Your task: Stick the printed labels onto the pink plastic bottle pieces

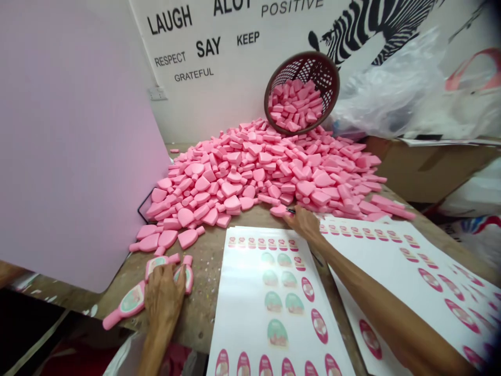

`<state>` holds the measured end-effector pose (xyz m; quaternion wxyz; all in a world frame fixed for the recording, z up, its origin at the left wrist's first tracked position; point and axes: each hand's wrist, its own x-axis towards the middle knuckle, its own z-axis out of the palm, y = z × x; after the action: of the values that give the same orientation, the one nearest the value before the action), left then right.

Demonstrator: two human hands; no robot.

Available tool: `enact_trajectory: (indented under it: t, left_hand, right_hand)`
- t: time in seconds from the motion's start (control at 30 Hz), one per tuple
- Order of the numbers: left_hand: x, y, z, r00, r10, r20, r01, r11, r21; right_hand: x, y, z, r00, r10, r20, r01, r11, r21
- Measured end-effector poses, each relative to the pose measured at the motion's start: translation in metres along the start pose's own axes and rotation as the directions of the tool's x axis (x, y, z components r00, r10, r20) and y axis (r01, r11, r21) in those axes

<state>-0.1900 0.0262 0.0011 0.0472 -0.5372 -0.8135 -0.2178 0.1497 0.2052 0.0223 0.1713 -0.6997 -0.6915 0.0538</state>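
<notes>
Presently, right hand (305,223) is pinching dark tool (290,211) just right of crosswise bottle (278,211), left hand (163,288), grip unclear, nearer table's (201,313) front edge.

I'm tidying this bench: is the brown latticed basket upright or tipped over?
Tipped over: the brown latticed basket has its round mouth facing the camera, showing pink bottle-shaped pieces inside, with more heaped below.

Three pink bottle shapes (132,301) with green-centred labels lie at the left hand (164,291); a plain pink shape (278,210) lies by the right hand (305,223), contact hard to tell.
</notes>
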Motion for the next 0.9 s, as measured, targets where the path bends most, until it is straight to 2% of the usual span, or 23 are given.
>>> enact_trajectory:
  t: [0.07, 0.1, 0.13, 0.17, 0.2, 0.23, 0.27, 0.3, 0.33, 0.37, 0.4, 0.43, 0.47, 0.53, 0.57, 0.6, 0.67, 0.73, 0.83, 0.9]
  left_hand:
    - [-0.004, 0.023, -0.010, 0.990, 0.048, -0.134, -0.058, 0.996, -0.073]
    - [-0.007, 0.039, -0.014, 0.984, 0.051, -0.171, -0.080, 0.982, -0.168]
    - [-0.010, 0.056, -0.019, 0.988, 0.060, -0.141, -0.100, 0.948, -0.303]
    - [-0.014, 0.073, -0.022, 0.996, 0.076, -0.056, -0.093, 0.878, -0.469]
    - [-0.019, 0.090, -0.025, 0.988, 0.114, 0.100, -0.027, 0.780, -0.626]
    - [-0.025, 0.105, -0.027, 0.931, 0.202, 0.303, 0.100, 0.659, -0.746]
    - [-0.033, 0.118, -0.028, 0.812, 0.334, 0.478, 0.256, 0.532, -0.807]
    - [-0.042, 0.128, -0.029, 0.650, 0.480, 0.588, 0.417, 0.421, -0.805]
    - [-0.051, 0.135, -0.029, 0.483, 0.599, 0.639, 0.567, 0.342, -0.749]
    - [-0.061, 0.139, -0.028, 0.357, 0.674, 0.647, 0.682, 0.285, -0.674]
    - [-0.070, 0.140, -0.027, 0.297, 0.702, 0.648, 0.757, 0.240, -0.607]
    - [-0.079, 0.139, -0.025, 0.305, 0.683, 0.664, 0.798, 0.198, -0.570]
    - [-0.085, 0.138, -0.024, 0.364, 0.627, 0.689, 0.806, 0.159, -0.571]
    - [-0.094, 0.134, -0.019, 0.535, 0.458, 0.710, 0.754, 0.120, -0.646]
    - [-0.096, 0.133, -0.017, 0.601, 0.383, 0.701, 0.715, 0.133, -0.686]
    - [-0.097, 0.134, -0.015, 0.640, 0.333, 0.692, 0.685, 0.160, -0.711]
    - [-0.099, 0.139, -0.011, 0.660, 0.292, 0.692, 0.658, 0.221, -0.720]
    - [-0.102, 0.147, -0.007, 0.653, 0.285, 0.702, 0.654, 0.255, -0.712]
    - [-0.108, 0.159, -0.001, 0.646, 0.292, 0.705, 0.661, 0.248, -0.708]
    - [-0.112, 0.163, 0.003, 0.652, 0.304, 0.695, 0.656, 0.235, -0.718]
  right_hand:
    - [-0.016, 0.011, -0.023, 0.999, -0.014, 0.047, 0.014, 1.000, 0.009]
    - [-0.026, 0.015, -0.036, 0.995, -0.061, 0.084, 0.058, 0.998, 0.035]
    - [-0.038, 0.016, -0.049, 0.981, -0.131, 0.142, 0.119, 0.989, 0.089]
    - [-0.051, 0.015, -0.062, 0.951, -0.221, 0.214, 0.185, 0.967, 0.177]
    - [-0.065, 0.013, -0.074, 0.893, -0.338, 0.298, 0.248, 0.921, 0.302]
    - [-0.078, 0.008, -0.085, 0.808, -0.458, 0.371, 0.282, 0.853, 0.439]
    - [-0.091, 0.003, -0.094, 0.714, -0.560, 0.419, 0.288, 0.781, 0.553]
    - [-0.103, -0.002, -0.100, 0.629, -0.636, 0.446, 0.278, 0.720, 0.636]
    - [-0.113, -0.005, -0.103, 0.573, -0.677, 0.461, 0.262, 0.685, 0.680]
    - [-0.121, -0.007, -0.102, 0.552, -0.694, 0.463, 0.247, 0.666, 0.703]
    - [-0.127, -0.007, -0.097, 0.568, -0.686, 0.454, 0.230, 0.663, 0.713]
    - [-0.133, -0.004, -0.090, 0.627, -0.649, 0.431, 0.209, 0.673, 0.709]
    - [-0.137, 0.000, -0.080, 0.716, -0.577, 0.394, 0.182, 0.698, 0.693]
    - [-0.146, 0.011, -0.057, 0.890, -0.359, 0.281, 0.114, 0.773, 0.624]
    - [-0.151, 0.017, -0.045, 0.939, -0.261, 0.224, 0.090, 0.814, 0.575]
    - [-0.157, 0.022, -0.035, 0.963, -0.201, 0.177, 0.083, 0.853, 0.516]
    - [-0.170, 0.027, -0.022, 0.974, -0.199, 0.112, 0.141, 0.910, 0.390]
    - [-0.182, 0.029, -0.016, 0.963, -0.266, 0.047, 0.244, 0.931, 0.270]
    - [-0.192, 0.030, -0.013, 0.942, -0.334, -0.038, 0.336, 0.933, 0.132]
    - [-0.193, 0.031, -0.012, 0.931, -0.361, -0.052, 0.364, 0.928, 0.072]
